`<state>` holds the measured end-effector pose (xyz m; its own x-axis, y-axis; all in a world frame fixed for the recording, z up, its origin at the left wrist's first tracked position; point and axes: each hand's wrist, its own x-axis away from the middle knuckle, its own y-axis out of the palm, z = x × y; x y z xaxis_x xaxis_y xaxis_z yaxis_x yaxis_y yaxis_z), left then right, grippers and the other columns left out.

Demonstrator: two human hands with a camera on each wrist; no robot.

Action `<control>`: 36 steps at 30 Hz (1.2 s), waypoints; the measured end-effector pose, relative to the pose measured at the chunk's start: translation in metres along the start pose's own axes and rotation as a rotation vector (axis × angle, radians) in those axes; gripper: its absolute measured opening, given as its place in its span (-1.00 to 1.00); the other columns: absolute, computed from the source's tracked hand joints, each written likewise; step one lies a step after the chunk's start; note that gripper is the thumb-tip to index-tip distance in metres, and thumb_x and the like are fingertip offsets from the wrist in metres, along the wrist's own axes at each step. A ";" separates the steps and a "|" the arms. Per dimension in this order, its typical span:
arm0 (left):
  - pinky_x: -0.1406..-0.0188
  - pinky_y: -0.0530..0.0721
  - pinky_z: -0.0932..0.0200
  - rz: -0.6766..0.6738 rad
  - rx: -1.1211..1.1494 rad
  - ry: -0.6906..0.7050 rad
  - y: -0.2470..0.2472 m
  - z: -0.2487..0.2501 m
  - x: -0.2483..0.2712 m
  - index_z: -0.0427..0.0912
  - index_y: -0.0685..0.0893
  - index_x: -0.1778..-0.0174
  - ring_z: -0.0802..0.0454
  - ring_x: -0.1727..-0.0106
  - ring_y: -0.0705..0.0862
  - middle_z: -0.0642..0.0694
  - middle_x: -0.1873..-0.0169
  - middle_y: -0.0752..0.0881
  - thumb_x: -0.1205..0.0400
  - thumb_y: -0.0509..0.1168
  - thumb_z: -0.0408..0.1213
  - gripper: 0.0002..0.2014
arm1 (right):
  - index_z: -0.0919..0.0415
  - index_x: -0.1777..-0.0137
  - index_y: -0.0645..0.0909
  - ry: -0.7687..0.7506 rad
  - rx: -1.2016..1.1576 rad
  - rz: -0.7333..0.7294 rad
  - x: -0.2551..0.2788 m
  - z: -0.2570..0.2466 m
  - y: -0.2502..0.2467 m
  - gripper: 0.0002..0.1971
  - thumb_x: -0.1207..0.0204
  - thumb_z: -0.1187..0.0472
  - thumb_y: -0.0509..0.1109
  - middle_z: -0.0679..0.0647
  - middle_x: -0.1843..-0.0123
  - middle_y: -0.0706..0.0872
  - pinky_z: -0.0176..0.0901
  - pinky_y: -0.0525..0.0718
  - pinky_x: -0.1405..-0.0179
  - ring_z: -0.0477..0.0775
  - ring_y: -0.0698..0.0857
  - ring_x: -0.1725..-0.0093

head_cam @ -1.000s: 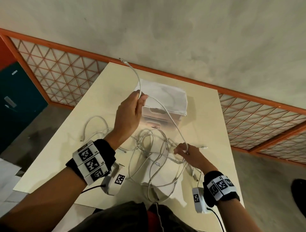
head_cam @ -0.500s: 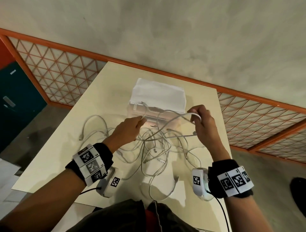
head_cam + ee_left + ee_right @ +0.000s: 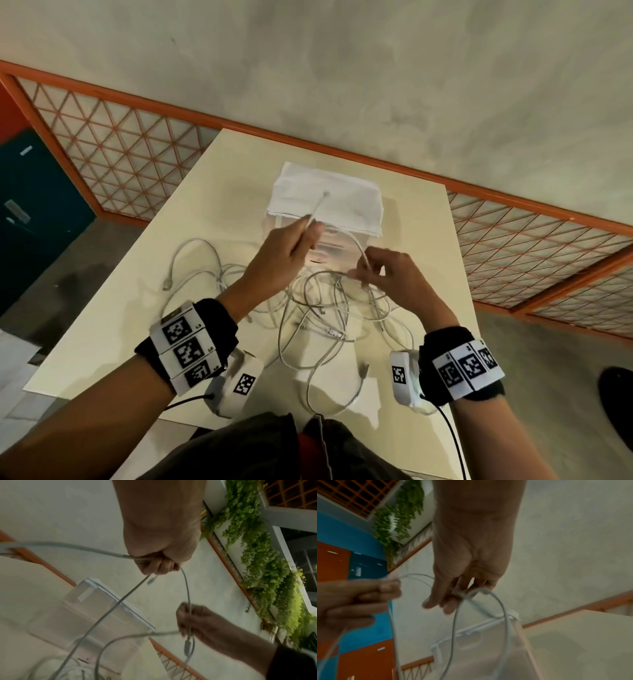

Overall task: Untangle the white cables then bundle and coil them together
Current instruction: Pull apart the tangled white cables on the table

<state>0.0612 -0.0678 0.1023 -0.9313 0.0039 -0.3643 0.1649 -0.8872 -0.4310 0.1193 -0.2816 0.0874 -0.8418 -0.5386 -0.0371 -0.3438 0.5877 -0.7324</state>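
Note:
A tangle of white cables lies on the cream table in front of me. My left hand grips one white cable in a fist, and the cable's plug end sticks up past the fingers. That cable arcs right to my right hand, which pinches it just above the tangle. In the left wrist view the left hand is closed round the cable, with the right hand below on the same strand. In the right wrist view the right fingertips hold a loop of cable.
A clear plastic box with a white lid stands just behind the hands. One cable loop trails to the left and another loop reaches the near table edge. An orange-framed lattice railing runs past the table's far side.
The hands have drawn closer together. The right hand came down and left toward the tangle, while the left hand rose toward the box with the cable end pointing up.

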 end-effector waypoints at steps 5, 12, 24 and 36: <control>0.34 0.39 0.46 0.159 0.012 0.045 -0.032 0.003 -0.013 -0.20 0.44 0.24 0.29 0.43 0.49 0.09 0.45 0.47 -0.76 0.05 -0.26 -0.74 | 0.19 0.23 0.64 0.115 0.038 -0.192 0.021 0.040 0.024 -0.74 -0.67 0.21 0.24 -0.22 0.30 0.71 -0.30 0.52 0.16 -0.34 0.63 0.30; 0.46 0.37 0.31 -0.049 -0.210 0.058 -0.028 -0.015 0.004 -0.09 0.47 0.24 0.27 0.55 0.49 0.13 0.61 0.41 -0.74 0.09 -0.15 -0.76 | 0.18 0.26 0.69 0.230 -0.170 -0.256 0.027 0.027 0.037 -0.75 -0.63 0.19 0.31 0.13 0.27 0.80 -0.47 0.59 0.27 -0.20 0.70 0.37; 0.48 0.32 0.19 -0.186 -0.285 -0.198 -0.034 -0.031 0.032 -0.10 0.62 0.25 0.25 0.57 0.46 0.08 0.66 0.40 -0.70 0.18 -0.05 -0.72 | 0.29 -0.07 0.54 0.056 0.350 -0.409 0.014 0.052 0.129 -0.72 -0.37 0.45 0.40 0.24 -0.03 0.68 -0.03 0.48 -0.11 0.27 0.62 -0.13; 0.36 0.53 0.28 -0.317 -0.212 -0.312 -0.019 -0.052 0.039 -0.02 0.67 0.04 0.27 0.45 0.64 0.00 0.41 0.76 -0.69 0.18 -0.02 -0.78 | 0.01 0.22 0.58 0.128 -0.137 -0.484 -0.009 -0.008 0.017 -0.74 -0.53 0.41 0.37 -0.02 0.11 0.70 -0.17 0.56 0.01 -0.02 0.65 0.10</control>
<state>0.0384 -0.0269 0.0531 -0.9939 0.0914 0.0621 -0.1098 -0.7509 -0.6512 0.1177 -0.2617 0.0807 -0.6142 -0.6952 0.3735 -0.7504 0.3682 -0.5489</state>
